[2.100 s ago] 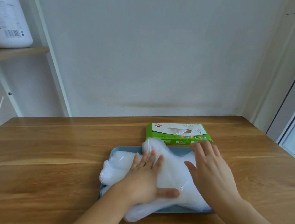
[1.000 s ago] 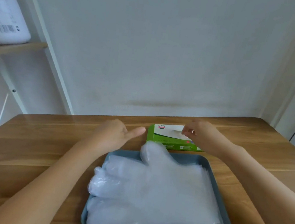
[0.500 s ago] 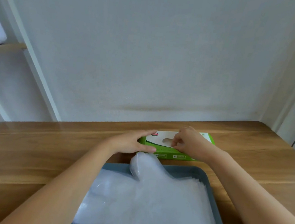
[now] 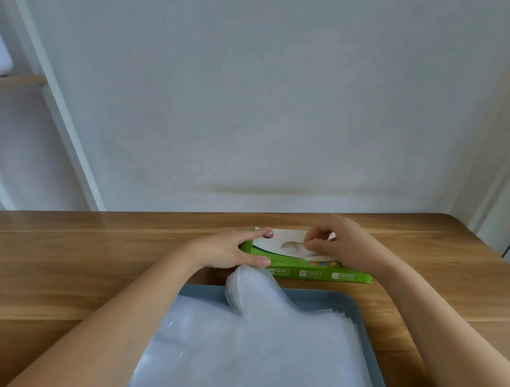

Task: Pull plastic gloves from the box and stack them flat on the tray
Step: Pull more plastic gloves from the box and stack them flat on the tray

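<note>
Right hand at slot of box, fingertips pinched together, seemingly on a wisp of glove; too blurred to be sure. Left hand clasping the box's 9 o'clock end between thumb and forefinger.

Probably best: pull slowly up and toward 6 o'clock, pin box down, take one sheet only.

Thin, cloudy, slippery film; flat green-and-white card carton. At 6 o'clock of box, grey shallow-rimmed tray holding flat stack, thumbs pointing to 12 o'clock. Smooth wooden table.
</note>
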Demonstrator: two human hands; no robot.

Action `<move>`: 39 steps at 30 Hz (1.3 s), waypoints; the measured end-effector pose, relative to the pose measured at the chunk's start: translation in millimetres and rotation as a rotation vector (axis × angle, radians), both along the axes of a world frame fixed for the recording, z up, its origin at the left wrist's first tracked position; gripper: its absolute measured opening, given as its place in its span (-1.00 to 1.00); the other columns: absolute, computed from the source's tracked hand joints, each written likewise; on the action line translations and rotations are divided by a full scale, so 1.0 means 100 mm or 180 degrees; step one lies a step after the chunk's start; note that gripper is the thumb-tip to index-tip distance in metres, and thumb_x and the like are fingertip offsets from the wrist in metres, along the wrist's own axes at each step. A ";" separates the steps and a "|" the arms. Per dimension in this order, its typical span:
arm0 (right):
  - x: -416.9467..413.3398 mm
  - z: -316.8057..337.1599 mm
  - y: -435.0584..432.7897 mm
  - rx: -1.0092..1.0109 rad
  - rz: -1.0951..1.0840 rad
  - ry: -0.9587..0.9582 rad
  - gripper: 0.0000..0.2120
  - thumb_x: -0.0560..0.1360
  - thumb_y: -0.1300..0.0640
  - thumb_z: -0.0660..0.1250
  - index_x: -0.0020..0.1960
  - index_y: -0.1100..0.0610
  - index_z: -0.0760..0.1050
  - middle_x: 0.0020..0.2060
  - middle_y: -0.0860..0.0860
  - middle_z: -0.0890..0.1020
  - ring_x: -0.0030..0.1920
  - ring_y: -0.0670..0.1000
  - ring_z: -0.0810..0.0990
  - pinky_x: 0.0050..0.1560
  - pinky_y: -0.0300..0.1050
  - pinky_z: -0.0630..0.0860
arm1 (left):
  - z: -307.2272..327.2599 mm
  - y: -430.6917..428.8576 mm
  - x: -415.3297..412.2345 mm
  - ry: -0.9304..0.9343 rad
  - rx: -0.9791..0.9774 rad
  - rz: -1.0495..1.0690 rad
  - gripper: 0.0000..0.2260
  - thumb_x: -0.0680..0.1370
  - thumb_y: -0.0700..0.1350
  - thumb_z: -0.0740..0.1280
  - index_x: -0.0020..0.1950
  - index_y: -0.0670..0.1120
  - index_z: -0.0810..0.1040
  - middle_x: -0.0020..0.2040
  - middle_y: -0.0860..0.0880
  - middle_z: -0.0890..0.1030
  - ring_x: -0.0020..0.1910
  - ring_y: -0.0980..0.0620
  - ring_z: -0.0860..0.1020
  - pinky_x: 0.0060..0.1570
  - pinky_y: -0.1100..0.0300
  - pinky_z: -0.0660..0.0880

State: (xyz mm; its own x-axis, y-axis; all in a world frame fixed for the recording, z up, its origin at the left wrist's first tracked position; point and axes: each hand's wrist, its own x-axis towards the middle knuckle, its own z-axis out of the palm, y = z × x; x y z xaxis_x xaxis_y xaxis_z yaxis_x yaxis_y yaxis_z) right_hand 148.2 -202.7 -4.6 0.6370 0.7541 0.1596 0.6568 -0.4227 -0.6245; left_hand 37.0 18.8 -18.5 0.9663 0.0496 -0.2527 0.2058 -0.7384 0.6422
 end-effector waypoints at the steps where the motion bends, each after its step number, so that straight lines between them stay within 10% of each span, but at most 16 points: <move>1: -0.01 -0.03 0.02 -0.0107 -0.0009 -0.0145 -0.94 0.46 0.08 0.42 -0.13 -0.08 0.63 -0.13 -0.09 0.55 -0.09 -0.10 0.48 -0.09 -0.29 0.42 | 0.00 0.00 0.00 0.0013 -0.0001 -0.0003 -0.38 0.51 0.14 0.38 0.50 0.25 0.19 0.54 0.15 0.19 0.52 0.12 0.11 0.49 0.14 0.08; 8: -0.02 -0.12 0.17 -0.0737 0.0008 -0.0796 -0.87 0.51 0.10 0.33 -0.02 0.06 0.64 -0.26 -0.17 0.35 -0.01 -0.09 0.29 -0.17 -0.25 0.19 | -0.01 0.01 0.02 0.0035 0.0001 -0.0013 -0.38 0.52 0.12 0.36 0.52 0.23 0.17 0.55 0.14 0.18 0.52 0.11 0.11 0.42 0.21 0.10; 18: 0.00 -0.07 0.09 -0.0912 0.0213 -0.0395 -0.83 0.58 0.12 0.24 -0.16 0.13 0.49 -0.14 -0.06 0.45 -0.14 -0.05 0.44 -0.12 -0.19 0.37 | 0.00 0.00 0.00 0.0107 0.0024 -0.0019 -0.36 0.50 0.16 0.36 0.52 0.26 0.15 0.56 0.15 0.15 0.54 0.10 0.07 0.50 0.09 0.05; 23: 0.05 -0.01 -0.03 -0.0257 -0.0046 0.0241 -0.82 0.60 0.09 0.22 -0.18 -0.01 0.43 -0.25 -0.10 0.52 -0.28 -0.15 0.45 -0.26 -0.28 0.34 | 0.00 -0.01 0.00 0.0102 0.0019 -0.0024 -0.37 0.52 0.14 0.36 0.52 0.25 0.15 0.56 0.15 0.15 0.53 0.12 0.07 0.49 0.13 0.05; 30: 0.23 -0.08 -0.10 0.1837 -0.1322 0.1717 -0.79 0.63 0.14 0.16 -0.07 0.23 0.46 -0.07 0.16 0.60 -0.12 0.06 0.61 0.11 0.06 0.57 | 0.01 -0.01 -0.01 0.0091 -0.0075 -0.0002 -0.40 0.53 0.10 0.36 0.51 0.24 0.18 0.54 0.15 0.19 0.52 0.12 0.10 0.46 0.21 0.07; 36: 0.18 0.02 -0.14 0.0832 -0.0591 0.0641 -0.35 0.33 -0.06 0.53 0.34 -0.08 0.33 0.17 -0.10 0.44 0.15 -0.07 0.45 0.16 -0.12 0.41 | 0.02 0.00 0.00 0.0096 -0.0033 -0.0026 -0.40 0.53 0.11 0.36 0.51 0.24 0.18 0.53 0.17 0.20 0.51 0.13 0.12 0.48 0.19 0.08; 39: 0.11 0.05 -0.06 0.0455 -0.0498 -0.0190 -0.66 0.40 0.00 0.49 0.14 -0.05 0.53 0.07 -0.09 0.54 0.10 -0.08 0.49 0.04 -0.25 0.35 | 0.01 0.00 0.01 0.0079 -0.0059 -0.0017 -0.39 0.51 0.13 0.37 0.51 0.25 0.19 0.52 0.18 0.22 0.51 0.13 0.14 0.49 0.15 0.09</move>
State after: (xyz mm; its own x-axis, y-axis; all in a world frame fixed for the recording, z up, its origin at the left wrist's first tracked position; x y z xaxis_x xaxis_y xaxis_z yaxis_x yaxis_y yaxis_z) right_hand 159.1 -208.9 0.1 0.7307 0.6139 0.2988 0.6278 -0.4321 -0.6474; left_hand 37.5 18.9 -17.6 0.9599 0.0396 -0.2775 0.2181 -0.7274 0.6506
